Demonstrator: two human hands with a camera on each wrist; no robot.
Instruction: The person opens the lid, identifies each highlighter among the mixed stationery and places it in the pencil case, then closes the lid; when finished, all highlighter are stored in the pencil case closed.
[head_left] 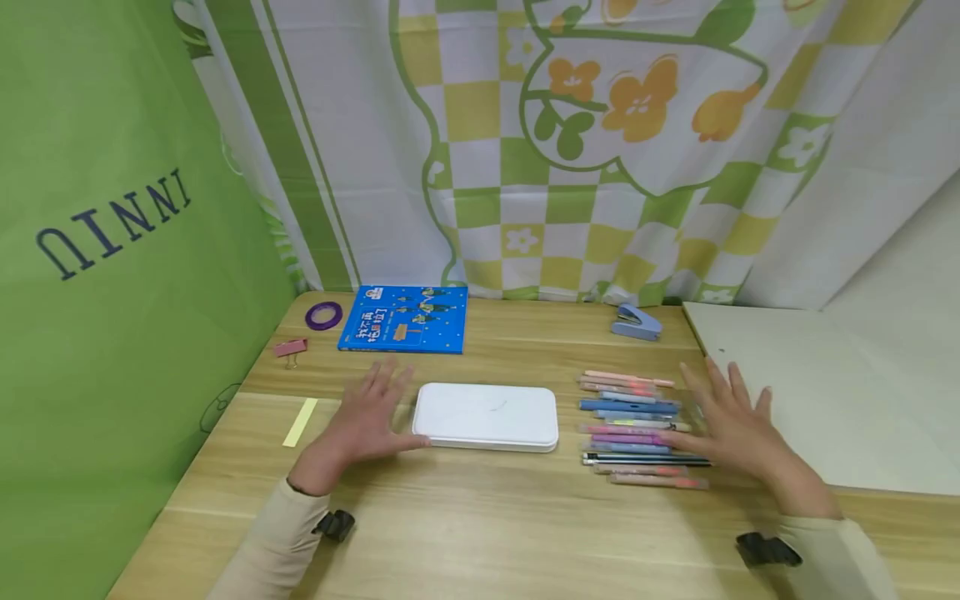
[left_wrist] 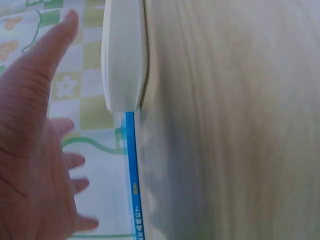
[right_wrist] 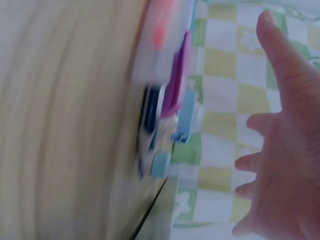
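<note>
Both hands spread wide, nothing held yet.
Left hand [head_left: 365,417] hovers at the left end of the one flat white plastic case [head_left: 485,417] mid-surface; right hand [head_left: 731,421] hangs beside the row of roughly a dozen pastel pens [head_left: 637,429]. I'd judge it the opening reach: next comes a grip.

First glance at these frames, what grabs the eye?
Two open hands spread over a wooden table: the left hand beside a white case at the centre, the right hand at a row of pens. Behind them hangs a green and yellow checked curtain, with a blue book at the table's far edge.
</note>
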